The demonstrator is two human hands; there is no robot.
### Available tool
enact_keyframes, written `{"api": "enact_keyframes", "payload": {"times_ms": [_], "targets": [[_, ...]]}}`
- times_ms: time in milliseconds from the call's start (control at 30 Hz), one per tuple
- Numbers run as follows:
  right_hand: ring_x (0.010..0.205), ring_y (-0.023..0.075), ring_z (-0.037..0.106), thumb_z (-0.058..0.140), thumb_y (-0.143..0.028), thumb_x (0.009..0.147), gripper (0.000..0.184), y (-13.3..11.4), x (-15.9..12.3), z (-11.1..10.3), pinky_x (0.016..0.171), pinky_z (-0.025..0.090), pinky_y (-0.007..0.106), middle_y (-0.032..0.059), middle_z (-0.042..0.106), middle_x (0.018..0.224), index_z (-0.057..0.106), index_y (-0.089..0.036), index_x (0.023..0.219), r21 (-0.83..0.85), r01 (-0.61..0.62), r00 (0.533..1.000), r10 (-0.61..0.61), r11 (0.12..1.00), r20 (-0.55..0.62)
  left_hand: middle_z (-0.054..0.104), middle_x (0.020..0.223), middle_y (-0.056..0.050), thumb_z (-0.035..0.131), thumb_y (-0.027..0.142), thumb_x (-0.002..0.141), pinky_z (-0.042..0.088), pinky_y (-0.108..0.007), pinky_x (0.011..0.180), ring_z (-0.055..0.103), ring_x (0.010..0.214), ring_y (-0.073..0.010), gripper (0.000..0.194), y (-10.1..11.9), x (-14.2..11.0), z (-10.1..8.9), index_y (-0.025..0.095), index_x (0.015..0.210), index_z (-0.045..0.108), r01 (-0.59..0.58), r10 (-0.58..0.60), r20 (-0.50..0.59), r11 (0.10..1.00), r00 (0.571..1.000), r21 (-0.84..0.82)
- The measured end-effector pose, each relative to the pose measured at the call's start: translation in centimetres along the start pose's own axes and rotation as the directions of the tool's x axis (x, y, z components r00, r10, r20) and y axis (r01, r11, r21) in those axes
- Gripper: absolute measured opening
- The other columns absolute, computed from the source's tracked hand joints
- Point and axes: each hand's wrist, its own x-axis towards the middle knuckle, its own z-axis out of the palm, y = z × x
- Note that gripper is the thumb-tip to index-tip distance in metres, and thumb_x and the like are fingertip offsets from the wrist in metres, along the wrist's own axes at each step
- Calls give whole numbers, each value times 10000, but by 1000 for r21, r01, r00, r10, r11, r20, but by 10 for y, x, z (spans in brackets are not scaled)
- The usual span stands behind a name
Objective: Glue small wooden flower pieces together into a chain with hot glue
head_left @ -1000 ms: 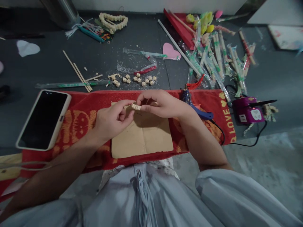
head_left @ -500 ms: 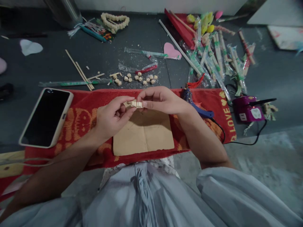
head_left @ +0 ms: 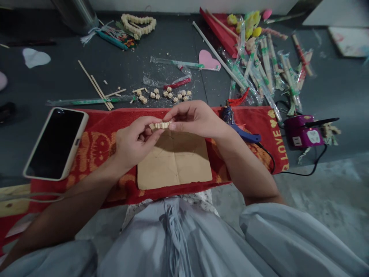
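Between my two hands is a short, pale, ridged strip [head_left: 162, 125] that looks made of small knobbly wooden pieces joined in a row. My left hand [head_left: 137, 136] pinches its left end between thumb and fingers. At the right end, the thumb and fingertips of my right hand [head_left: 193, 120] close on it. Both hands hover over a creased sheet of brown paper [head_left: 184, 165] with faint drawn lines. Beyond them on the dark table lie several loose knobbly pieces [head_left: 155, 93], like those in the strip.
A red towel [head_left: 98, 142] lies beneath the paper. On it, a phone [head_left: 54, 142] rests at left and a blue glue gun [head_left: 245, 134] at right. A purple power strip [head_left: 302, 131], wrapped sticks [head_left: 268, 65], thin sticks [head_left: 95, 84] and a beaded heart frame [head_left: 138, 25] surround them.
My hands have shifted slightly up and left with the strip, and its angle has changed a little. The camera view has moved slightly; the things on the table lie as before.
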Motion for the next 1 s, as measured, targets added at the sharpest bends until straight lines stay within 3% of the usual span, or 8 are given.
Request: {"api": "enact_keyframes", "payload": {"times_ms": [167,433,1000], "targets": [[818,99,658,988,-504,891,464,-3,-2,4,756,535,243,7,744,896,795,-118,1062,-86,59,998,-62,995,-33,765,794,46,698,365,1108,530,-234,615,637,597,-118,201,-2,-4,-3,311,1247,833,-40,40,-4,996,999,80],[842,130,651,913,-398,918,315,-14,-6,7,824,566,311,16,727,929,728,-159,1008,-171,76,997,-79,982,-10,679,707,67,793,382,1058,399,-192,471,549,502,-88,282,-4,-4,3,274,1319,786,-89,87,-31,992,996,-93],[864,144,700,859,-273,886,179,-17,-9,4,824,587,320,33,808,944,753,-169,986,-285,48,998,-60,957,-31,683,742,67,770,344,1057,410,-178,528,543,541,-76,269,-3,-6,2,271,1312,816,1,1,57,1000,998,-24]]}}
